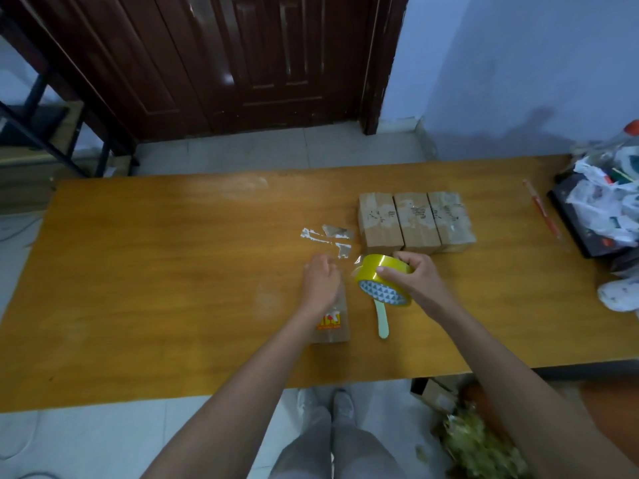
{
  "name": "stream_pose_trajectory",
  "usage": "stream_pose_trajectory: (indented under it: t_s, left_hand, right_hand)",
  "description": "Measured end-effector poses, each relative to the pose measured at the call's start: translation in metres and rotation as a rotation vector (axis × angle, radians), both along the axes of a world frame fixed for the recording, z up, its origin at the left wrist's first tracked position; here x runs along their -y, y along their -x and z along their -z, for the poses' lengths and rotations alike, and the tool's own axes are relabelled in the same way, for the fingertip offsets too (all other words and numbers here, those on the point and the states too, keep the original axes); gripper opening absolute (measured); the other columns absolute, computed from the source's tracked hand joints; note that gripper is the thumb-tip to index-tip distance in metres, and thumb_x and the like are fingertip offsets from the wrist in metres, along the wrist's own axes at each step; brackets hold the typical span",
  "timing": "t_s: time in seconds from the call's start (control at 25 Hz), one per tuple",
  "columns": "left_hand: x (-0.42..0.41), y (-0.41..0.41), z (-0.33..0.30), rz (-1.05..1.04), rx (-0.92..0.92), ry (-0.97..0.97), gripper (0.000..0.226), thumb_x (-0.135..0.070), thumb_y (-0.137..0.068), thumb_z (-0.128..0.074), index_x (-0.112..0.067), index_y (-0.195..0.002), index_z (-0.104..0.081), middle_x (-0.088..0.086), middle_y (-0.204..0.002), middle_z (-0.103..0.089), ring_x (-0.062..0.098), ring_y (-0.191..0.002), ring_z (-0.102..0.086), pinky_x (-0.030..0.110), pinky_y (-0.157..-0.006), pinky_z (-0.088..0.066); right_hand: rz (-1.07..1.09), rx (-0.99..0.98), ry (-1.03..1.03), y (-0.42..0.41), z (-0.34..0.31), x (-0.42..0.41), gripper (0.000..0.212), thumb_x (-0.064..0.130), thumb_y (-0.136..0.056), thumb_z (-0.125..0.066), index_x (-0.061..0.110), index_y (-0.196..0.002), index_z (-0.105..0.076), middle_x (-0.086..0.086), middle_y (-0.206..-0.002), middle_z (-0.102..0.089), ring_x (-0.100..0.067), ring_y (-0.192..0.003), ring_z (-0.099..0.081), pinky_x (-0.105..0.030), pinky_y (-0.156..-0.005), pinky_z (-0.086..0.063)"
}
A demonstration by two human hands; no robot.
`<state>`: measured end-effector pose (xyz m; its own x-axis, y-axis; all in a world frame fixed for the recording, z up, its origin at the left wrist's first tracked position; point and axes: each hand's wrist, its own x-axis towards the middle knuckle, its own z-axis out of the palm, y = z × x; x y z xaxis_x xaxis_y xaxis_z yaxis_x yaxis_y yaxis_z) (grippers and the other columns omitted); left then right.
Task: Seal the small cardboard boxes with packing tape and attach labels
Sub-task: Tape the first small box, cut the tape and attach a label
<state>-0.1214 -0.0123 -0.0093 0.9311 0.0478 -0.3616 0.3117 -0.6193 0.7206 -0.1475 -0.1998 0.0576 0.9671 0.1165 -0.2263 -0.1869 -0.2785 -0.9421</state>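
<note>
Both forearms reach over the table. Right hand grips the yellow tape roll; left hand rests on a small box, its fingers' curl unclear. Three taped boxes stand just beyond the roll.

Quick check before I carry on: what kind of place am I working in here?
Probably a room in a home, used for packing: a bare wooden table on a tiled floor, a dark wooden door behind it, and plastic-bag clutter at the table's right end.
</note>
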Motion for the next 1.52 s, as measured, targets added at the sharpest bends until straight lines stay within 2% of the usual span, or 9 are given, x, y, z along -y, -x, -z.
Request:
stream_pose_trajectory:
  t_s: [0.08, 0.2, 0.36, 0.56, 0.88, 1.04, 1.2, 1.4, 1.52]
  left_hand:
    - [-0.004, 0.002, -0.020, -0.202, -0.303, 0.611, 0.025, -0.018, -0.104, -0.036, -0.012, -0.098, -0.059, 0.009, -0.101, -0.063, 0.019, -0.086, -0.059, 0.035, -0.077, -0.049]
    - [-0.017, 0.008, -0.034, -0.203, -0.454, 0.916, 0.026, -0.022, -0.104, -0.041, -0.008, -0.094, -0.060, 0.007, -0.087, -0.064, 0.019, -0.075, -0.060, 0.031, -0.071, -0.052]
    - [-0.029, 0.006, -0.042, -0.137, -0.425, 0.913, 0.027, -0.015, -0.096, -0.056, 0.002, -0.117, -0.056, 0.006, -0.094, -0.064, 0.014, -0.080, -0.061, 0.022, -0.067, -0.055]
    - [-0.024, 0.001, -0.039, -0.234, -0.492, 0.952, 0.028, -0.010, -0.097, -0.053, 0.003, -0.123, -0.054, 0.009, -0.095, -0.061, 0.018, -0.081, -0.057, 0.027, -0.073, -0.049]
    - [-0.016, 0.001, -0.042, -0.239, -0.663, 0.975, 0.014, 0.008, -0.091, -0.054, -0.002, -0.101, -0.056, 0.014, -0.089, -0.060, 0.018, -0.073, -0.056, 0.025, -0.067, -0.048]
    - [-0.010, 0.000, -0.049, -0.275, -0.694, 0.941, 0.017, 0.013, -0.094, -0.046, 0.002, -0.103, -0.057, 0.016, -0.085, -0.056, 0.016, -0.067, -0.048, 0.022, -0.055, -0.043]
    - [-0.025, -0.008, -0.053, -0.438, -0.568, 1.007, 0.024, 0.016, -0.096, -0.037, -0.002, -0.095, -0.052, 0.014, -0.081, -0.049, 0.015, -0.063, -0.043, 0.021, -0.049, -0.039]
    - [-0.028, -0.001, -0.054, -0.336, -0.493, 0.890, 0.017, 0.007, -0.097, -0.045, -0.007, -0.099, -0.055, 0.008, -0.082, -0.055, 0.016, -0.071, -0.051, 0.026, -0.065, -0.043]
    - [-0.033, 0.003, -0.048, -0.377, -0.471, 0.873, 0.019, 0.006, -0.092, -0.057, -0.006, -0.105, -0.054, 0.009, -0.088, -0.059, 0.016, -0.075, -0.056, 0.025, -0.068, -0.046]
  right_hand:
    - [-0.010, 0.013, -0.014, 0.000, -0.002, -0.006, 0.046, 0.028, -0.074, -0.073, -0.012, -0.070, -0.050, -0.015, -0.064, -0.048, -0.021, -0.059, -0.049, -0.029, -0.056, -0.040]
    - [-0.027, 0.036, 0.003, -0.002, 0.000, -0.014, 0.048, 0.030, -0.074, -0.073, -0.011, -0.070, -0.049, -0.014, -0.064, -0.047, -0.019, -0.058, -0.048, -0.027, -0.053, -0.040]
    - [-0.039, 0.033, 0.006, -0.004, 0.007, -0.016, 0.041, 0.026, -0.076, -0.076, -0.006, -0.069, -0.052, -0.009, -0.061, -0.049, -0.017, -0.056, -0.050, -0.026, -0.051, -0.043]
    - [-0.061, 0.021, 0.005, -0.011, 0.008, -0.015, 0.043, 0.031, -0.074, -0.074, -0.007, -0.072, -0.054, -0.013, -0.064, -0.052, -0.020, -0.057, -0.052, -0.029, -0.053, -0.045]
    - [-0.092, 0.012, -0.026, -0.010, 0.000, -0.005, 0.050, 0.045, -0.067, -0.073, -0.001, -0.069, -0.055, -0.005, -0.059, -0.051, -0.015, -0.054, -0.052, -0.023, -0.050, -0.045]
    - [-0.145, 0.011, 0.022, -0.008, 0.001, -0.004, 0.047, 0.035, -0.074, -0.077, -0.004, -0.069, -0.052, -0.009, -0.061, -0.049, -0.019, -0.054, -0.050, -0.027, -0.051, -0.043]
    - [-0.153, -0.002, 0.146, -0.012, 0.000, 0.006, 0.028, 0.024, -0.078, -0.078, 0.006, -0.068, -0.059, -0.004, -0.059, -0.056, -0.014, -0.052, -0.053, -0.026, -0.049, -0.044]
    - [-0.226, 0.034, 0.354, -0.016, -0.001, 0.003, 0.033, 0.035, -0.077, -0.077, 0.007, -0.072, -0.061, -0.015, -0.066, -0.061, -0.030, -0.056, -0.056, -0.039, -0.052, -0.047]
    - [-0.228, 0.014, 0.356, -0.018, -0.002, 0.004, 0.033, 0.037, -0.077, -0.077, 0.009, -0.071, -0.061, -0.008, -0.062, -0.060, -0.018, -0.052, -0.054, -0.034, -0.051, -0.044]
